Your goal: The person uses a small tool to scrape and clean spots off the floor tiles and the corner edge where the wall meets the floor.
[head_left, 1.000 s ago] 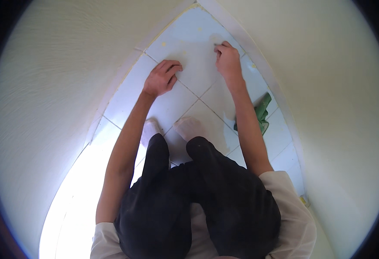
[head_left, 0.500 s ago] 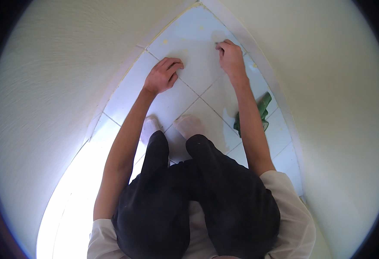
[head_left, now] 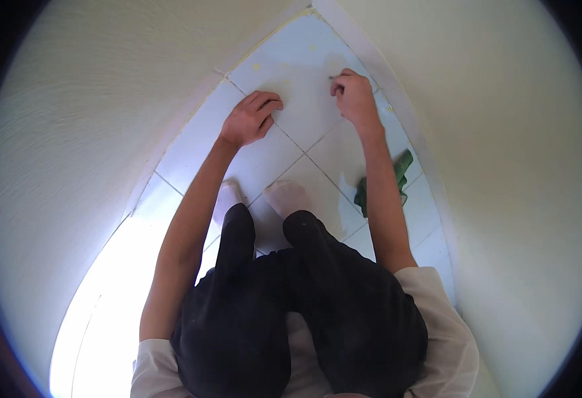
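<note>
While I am watching from above, the left hand (head_left: 251, 119) is resting on the white tiled floor (head_left: 304, 113), fingers loosely curled and empty; the right hand (head_left: 354, 96) is pinching a small thin tool (head_left: 331, 77) against the tile near the corner. A green cloth (head_left: 400, 169) is lying beside the right forearm.
</note>
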Demonstrator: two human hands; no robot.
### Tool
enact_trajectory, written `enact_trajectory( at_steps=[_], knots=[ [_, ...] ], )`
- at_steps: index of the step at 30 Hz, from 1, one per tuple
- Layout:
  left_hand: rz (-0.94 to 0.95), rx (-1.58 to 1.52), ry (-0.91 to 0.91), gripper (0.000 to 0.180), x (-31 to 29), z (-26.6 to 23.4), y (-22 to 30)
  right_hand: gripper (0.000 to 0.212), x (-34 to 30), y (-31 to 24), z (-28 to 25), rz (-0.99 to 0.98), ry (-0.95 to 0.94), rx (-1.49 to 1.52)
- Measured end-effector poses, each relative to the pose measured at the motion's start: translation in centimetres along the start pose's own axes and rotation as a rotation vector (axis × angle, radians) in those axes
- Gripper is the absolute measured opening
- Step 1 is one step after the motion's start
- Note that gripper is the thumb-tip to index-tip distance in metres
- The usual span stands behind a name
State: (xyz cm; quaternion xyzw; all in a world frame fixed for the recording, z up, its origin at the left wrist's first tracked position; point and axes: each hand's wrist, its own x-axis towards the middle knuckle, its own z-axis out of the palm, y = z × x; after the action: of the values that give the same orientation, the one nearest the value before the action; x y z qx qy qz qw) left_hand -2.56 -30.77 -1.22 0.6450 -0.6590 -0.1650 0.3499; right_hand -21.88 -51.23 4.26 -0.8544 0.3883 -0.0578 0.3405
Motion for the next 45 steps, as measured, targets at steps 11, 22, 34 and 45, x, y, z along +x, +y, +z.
enact_trajectory(
  at_steps=[11,22,34,45],
  knots=[
    [0.013,0.008,0.002,0.034,0.0,0.1,0.0,0.015,-0.3,1.4,0.9,-0.176,0.167,-0.07],
    [0.04,0.015,0.017,0.031,0.2,0.1,0.0,0.013,-0.5,0.8,0.2,-0.071,0.097,-0.073],
    [0.027,0.021,0.018,0.031,0.3,-0.2,0.0,0.013,-0.1,0.3,-0.7,-0.063,-0.036,0.005],
    [0.011,0.005,-0.009,0.036,-0.1,0.0,-0.4,0.014,-0.6,1.4,-0.5,-0.123,0.045,0.026]
  ],
)
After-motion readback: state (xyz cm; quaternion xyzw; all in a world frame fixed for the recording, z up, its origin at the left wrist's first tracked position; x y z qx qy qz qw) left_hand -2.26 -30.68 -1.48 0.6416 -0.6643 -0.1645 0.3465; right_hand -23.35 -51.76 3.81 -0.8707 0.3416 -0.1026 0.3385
